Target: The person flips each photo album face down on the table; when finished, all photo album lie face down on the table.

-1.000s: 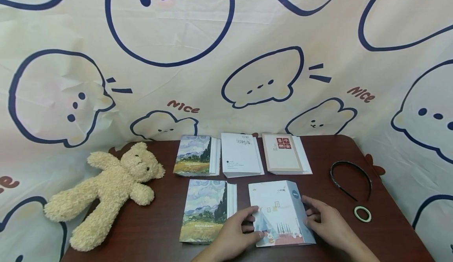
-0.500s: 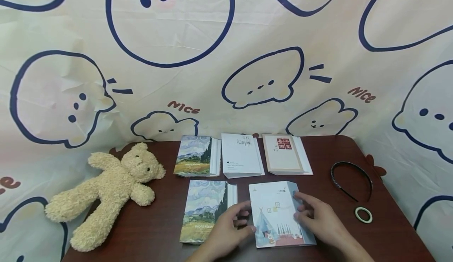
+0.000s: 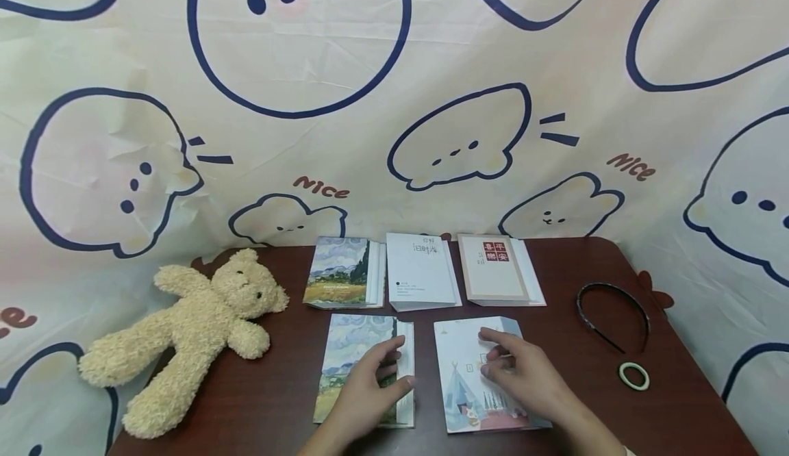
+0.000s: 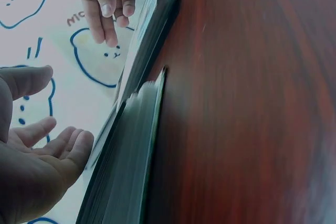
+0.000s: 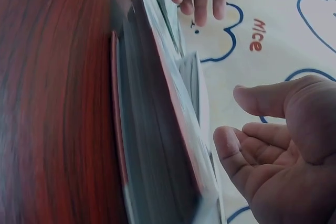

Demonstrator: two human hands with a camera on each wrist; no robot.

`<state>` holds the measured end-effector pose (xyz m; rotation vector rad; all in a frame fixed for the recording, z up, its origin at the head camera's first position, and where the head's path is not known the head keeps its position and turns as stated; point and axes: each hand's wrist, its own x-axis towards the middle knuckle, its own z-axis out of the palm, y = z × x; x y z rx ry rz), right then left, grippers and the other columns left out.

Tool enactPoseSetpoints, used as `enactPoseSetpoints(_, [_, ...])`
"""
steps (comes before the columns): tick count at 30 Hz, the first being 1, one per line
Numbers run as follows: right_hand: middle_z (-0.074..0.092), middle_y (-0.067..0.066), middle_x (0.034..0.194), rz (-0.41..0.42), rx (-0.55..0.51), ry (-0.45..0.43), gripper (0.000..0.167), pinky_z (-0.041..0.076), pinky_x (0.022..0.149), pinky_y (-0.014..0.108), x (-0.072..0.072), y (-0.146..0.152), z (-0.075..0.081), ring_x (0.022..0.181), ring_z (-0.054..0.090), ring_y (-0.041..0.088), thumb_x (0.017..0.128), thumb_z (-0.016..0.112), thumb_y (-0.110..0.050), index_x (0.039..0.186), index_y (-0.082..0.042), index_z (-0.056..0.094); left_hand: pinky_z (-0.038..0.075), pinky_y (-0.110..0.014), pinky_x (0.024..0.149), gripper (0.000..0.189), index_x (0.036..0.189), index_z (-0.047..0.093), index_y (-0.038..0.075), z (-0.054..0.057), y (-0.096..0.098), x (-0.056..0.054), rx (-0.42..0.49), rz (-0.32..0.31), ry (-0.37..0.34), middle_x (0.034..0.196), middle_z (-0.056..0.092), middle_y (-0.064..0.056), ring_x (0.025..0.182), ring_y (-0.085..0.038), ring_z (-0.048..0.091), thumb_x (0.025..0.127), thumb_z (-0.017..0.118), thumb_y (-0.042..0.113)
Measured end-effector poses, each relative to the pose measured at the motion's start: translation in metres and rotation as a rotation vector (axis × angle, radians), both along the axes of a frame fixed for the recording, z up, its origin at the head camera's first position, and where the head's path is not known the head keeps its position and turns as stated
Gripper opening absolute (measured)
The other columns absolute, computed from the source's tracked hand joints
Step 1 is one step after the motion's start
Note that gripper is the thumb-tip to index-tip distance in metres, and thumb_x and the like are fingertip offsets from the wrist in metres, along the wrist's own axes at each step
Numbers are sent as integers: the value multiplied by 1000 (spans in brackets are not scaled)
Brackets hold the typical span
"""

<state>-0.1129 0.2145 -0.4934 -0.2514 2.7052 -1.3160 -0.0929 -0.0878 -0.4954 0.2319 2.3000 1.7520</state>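
My left hand (image 3: 370, 391) hovers over the front-left photo album (image 3: 348, 360), which has a painted landscape cover. Its fingers are loosely bent and hold nothing; the left wrist view shows a gap between this hand (image 4: 44, 166) and the album's page edges (image 4: 126, 150). Over the cover of the front-right album (image 3: 459, 387), pale with a blue tent drawing, is my right hand (image 3: 530, 377). Thumb and fingers stand apart there with nothing between them. In the right wrist view that hand (image 5: 283, 150) is clear of the thick album (image 5: 157, 108).
Behind lie three more albums: a landscape one (image 3: 337, 274), a white one (image 3: 420, 271) and a beige-bordered one (image 3: 493, 271). A teddy bear (image 3: 191, 333) lies at the left of the dark table (image 3: 259, 401). On the right are a headband (image 3: 613, 292) and a pale green ring (image 3: 633, 376).
My left hand has left the tent album's left edge and moved left over the landscape album. The right hand has shifted left from the tent album's right edge to above its cover.
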Motion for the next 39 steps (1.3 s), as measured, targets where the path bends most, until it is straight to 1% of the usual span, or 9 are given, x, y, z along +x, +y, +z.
enactPoseSetpoints(6, [69, 3, 117, 57, -32, 0, 55, 58, 85, 26, -1, -16, -2, 94, 67, 11, 91, 78, -10, 143, -8, 61, 51, -50, 105, 63, 151, 53, 11, 4, -14, -1, -30, 47, 68, 141, 58, -18, 128, -37, 58, 94, 79, 21])
enactPoseSetpoints(11, [67, 10, 130, 130, -108, 40, 56, 58, 85, 26, 0, -34, -4, 94, 67, 11, 92, 77, -8, 144, -2, 59, 50, -55, 105, 62, 149, 55, 12, 6, -29, 1, -70, 107, 86, 145, 56, -16, 130, -40, 56, 93, 80, 21])
enactPoseSetpoints(13, [66, 11, 132, 156, -120, 35, 57, 58, 84, 26, 1, -41, -5, 93, 66, 9, 92, 77, -9, 145, -1, 57, 49, -55, 106, 62, 149, 56, 13, 6, -34, 3, -86, 134, 83, 145, 57, -16, 130, -41, 57, 92, 81, 19])
enactPoseSetpoints(17, [65, 12, 133, 202, -127, 21, 59, 57, 84, 26, 0, -54, -5, 92, 66, 8, 93, 77, -11, 147, 0, 55, 51, -53, 104, 63, 148, 57, 14, 9, -44, 6, -114, 178, 75, 145, 56, -13, 129, -42, 57, 90, 82, 17])
enactPoseSetpoints(21, [65, 12, 133, 245, -127, 19, 60, 57, 86, 28, -1, -67, -5, 99, 66, 15, 94, 77, -11, 148, 1, 53, 52, -54, 102, 63, 147, 58, 15, 11, -52, 7, -142, 221, 83, 146, 55, -10, 131, -41, 56, 89, 83, 15])
enactPoseSetpoints(26, [66, 11, 135, 267, -75, 38, 60, 56, 91, 31, -1, -81, -6, 108, 66, 21, 95, 76, -19, 148, -2, 53, 44, -57, 110, 63, 147, 59, 16, 12, -60, 8, -194, 269, 92, 146, 56, -5, 137, -35, 52, 89, 84, 17])
enactPoseSetpoints(30, [65, 8, 138, 292, -68, 56, 59, 55, 96, 36, -1, -91, -8, 114, 66, 23, 97, 74, -25, 149, -4, 53, 42, -58, 112, 65, 148, 57, 16, 11, -66, 11, -201, 296, 73, 148, 55, -5, 141, -34, 48, 89, 84, 19])
enactPoseSetpoints(35, [62, 3, 142, 329, -47, 60, 59, 54, 100, 39, 0, -102, -10, 119, 65, 24, 98, 73, -30, 150, -9, 54, 40, -57, 114, 68, 149, 54, 13, 8, -75, 12, -185, 311, 49, 151, 50, -11, 144, -38, 43, 88, 85, 20])
enactPoseSetpoints(39, [58, 5, 146, 361, 1, 65, 63, 52, 103, 45, 0, -111, -9, 126, 61, 26, 97, 74, -37, 151, -13, 53, 42, -58, 112, 75, 154, 47, 11, 5, -83, 14, -177, 319, -14, 154, 46, -18, 144, -42, 42, 90, 84, 22])
